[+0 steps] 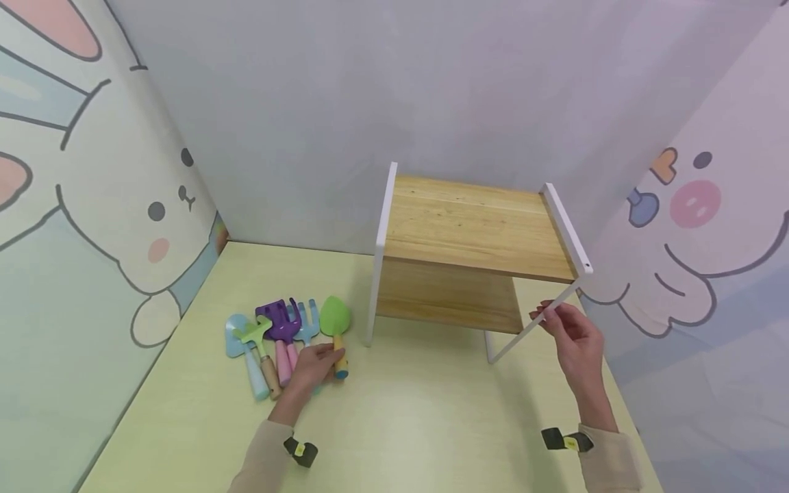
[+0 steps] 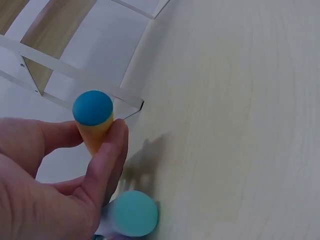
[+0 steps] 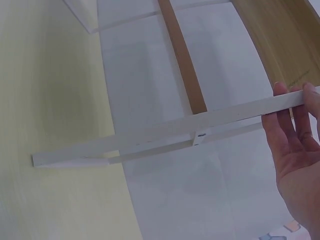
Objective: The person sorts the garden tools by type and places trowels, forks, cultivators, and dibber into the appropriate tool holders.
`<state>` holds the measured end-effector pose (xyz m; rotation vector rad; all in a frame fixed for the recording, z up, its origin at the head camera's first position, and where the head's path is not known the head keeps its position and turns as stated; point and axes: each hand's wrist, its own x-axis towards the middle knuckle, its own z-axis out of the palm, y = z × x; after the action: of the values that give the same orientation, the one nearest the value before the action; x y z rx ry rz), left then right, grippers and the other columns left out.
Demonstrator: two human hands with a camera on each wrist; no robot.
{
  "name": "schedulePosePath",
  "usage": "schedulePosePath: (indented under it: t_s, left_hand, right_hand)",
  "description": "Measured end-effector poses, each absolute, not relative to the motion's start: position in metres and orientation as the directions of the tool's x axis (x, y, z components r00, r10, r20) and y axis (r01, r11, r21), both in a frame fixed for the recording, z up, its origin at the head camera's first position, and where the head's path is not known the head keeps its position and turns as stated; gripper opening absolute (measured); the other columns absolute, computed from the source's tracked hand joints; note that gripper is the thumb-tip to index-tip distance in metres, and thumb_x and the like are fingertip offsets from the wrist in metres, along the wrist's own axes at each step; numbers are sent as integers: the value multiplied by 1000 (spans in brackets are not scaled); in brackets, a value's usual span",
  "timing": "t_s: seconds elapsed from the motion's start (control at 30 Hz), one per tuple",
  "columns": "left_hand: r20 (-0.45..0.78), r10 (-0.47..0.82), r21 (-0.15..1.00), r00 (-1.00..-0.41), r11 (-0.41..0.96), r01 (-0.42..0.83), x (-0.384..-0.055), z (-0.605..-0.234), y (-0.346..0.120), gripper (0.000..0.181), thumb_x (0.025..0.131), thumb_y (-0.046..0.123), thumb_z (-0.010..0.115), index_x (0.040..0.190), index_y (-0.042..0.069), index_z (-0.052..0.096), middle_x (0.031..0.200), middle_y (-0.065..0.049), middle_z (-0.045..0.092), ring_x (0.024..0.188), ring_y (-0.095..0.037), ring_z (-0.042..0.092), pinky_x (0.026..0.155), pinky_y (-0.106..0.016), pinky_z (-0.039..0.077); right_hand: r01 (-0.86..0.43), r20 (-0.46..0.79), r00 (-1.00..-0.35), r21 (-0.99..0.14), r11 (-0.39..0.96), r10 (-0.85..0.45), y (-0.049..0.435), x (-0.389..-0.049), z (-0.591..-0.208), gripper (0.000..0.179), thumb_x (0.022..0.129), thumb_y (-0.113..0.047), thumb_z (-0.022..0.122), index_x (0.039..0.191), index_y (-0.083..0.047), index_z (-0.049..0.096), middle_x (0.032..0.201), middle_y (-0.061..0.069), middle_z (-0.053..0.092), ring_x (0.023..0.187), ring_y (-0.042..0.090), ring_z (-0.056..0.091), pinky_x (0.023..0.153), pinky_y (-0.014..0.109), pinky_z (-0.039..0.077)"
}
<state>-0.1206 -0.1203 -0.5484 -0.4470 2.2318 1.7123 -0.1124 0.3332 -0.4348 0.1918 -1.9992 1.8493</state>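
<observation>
My left hand [image 1: 316, 366] pinches the yellow handle of a toy trowel [image 1: 335, 318] with a green blade. In the left wrist view, thumb and fingers hold that handle just below its blue end cap [image 2: 93, 108]. My right hand [image 1: 577, 339] grips the slanted white front leg of a two-tier shelf [image 1: 468, 219] with wooden boards and white side frames. Seen from the right wrist, the fingers lie behind the white bar [image 3: 240, 111] and the thumb is on its near side.
Left of the trowel lie a purple rake [image 1: 282, 327], a blue fork [image 1: 308, 325], a light green rake [image 1: 254, 331] and a light blue shovel [image 1: 236, 335], their handles toward me. The pale yellow table [image 1: 394, 424] meets bunny-print curtains [image 1: 142, 226] at the sides and a plain backdrop behind.
</observation>
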Motion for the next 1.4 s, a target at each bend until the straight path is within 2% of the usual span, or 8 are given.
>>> schedulePosePath:
  t_s: [0.3, 0.53, 0.83, 1.03, 1.17, 1.4]
  left_hand:
    - [-404, -95, 908, -910, 85, -411, -112, -551, -119, 54, 100, 21, 70, 143, -5, 52, 134, -29, 61, 105, -26, 70, 83, -32, 61]
    - [-366, -111, 930, -924, -5, -367, -102, -541, -119, 56, 99, 17, 72, 145, -6, 50, 135, -29, 60, 107, -29, 69, 81, -32, 61]
    - [-346, -138, 938, -928, -33, -345, -93, -533, -117, 57, 97, 15, 74, 147, 1, 50, 136, -24, 59, 101, -19, 69, 78, -29, 60]
    - [-296, -145, 955, -944, -38, -293, -86, -523, -114, 54, 98, 14, 73, 146, 3, 51, 134, -24, 59, 95, -14, 69, 73, -27, 60]
    - [-270, -146, 963, -952, -34, -268, -81, -516, -112, 56, 96, 14, 75, 146, 6, 50, 137, -21, 59, 95, -12, 68, 74, -25, 59]
    - [-140, -152, 989, -978, 28, -146, -74, -509, -110, 59, 95, 15, 77, 146, 6, 51, 138, -19, 60, 101, -9, 66, 83, -20, 57]
  right_hand:
    - [-381, 390, -908, -920, 85, 153, 336, -114, -437, 20, 101, 8, 57, 117, 19, 60, 103, 6, 74, 94, 12, 75, 87, 29, 57]
    - [-392, 399, -905, -917, 79, 147, 338, -114, -438, 20, 100, 9, 58, 117, 19, 61, 104, 12, 74, 93, 14, 76, 85, 30, 57]
    - [-394, 402, -905, -915, 86, 138, 337, -113, -438, 19, 100, 9, 58, 116, 19, 60, 103, 6, 74, 93, 13, 75, 85, 31, 58]
    - [-399, 407, -903, -913, 86, 135, 337, -114, -439, 19, 100, 9, 58, 116, 19, 61, 102, 8, 74, 92, 13, 76, 85, 32, 58]
    - [-395, 405, -904, -914, 96, 137, 337, -115, -439, 19, 100, 8, 58, 116, 19, 61, 102, 8, 75, 92, 13, 76, 85, 32, 57]
    - [-393, 405, -904, -913, 107, 139, 337, -116, -438, 20, 101, 7, 58, 117, 18, 61, 103, 6, 74, 93, 13, 75, 85, 30, 58]
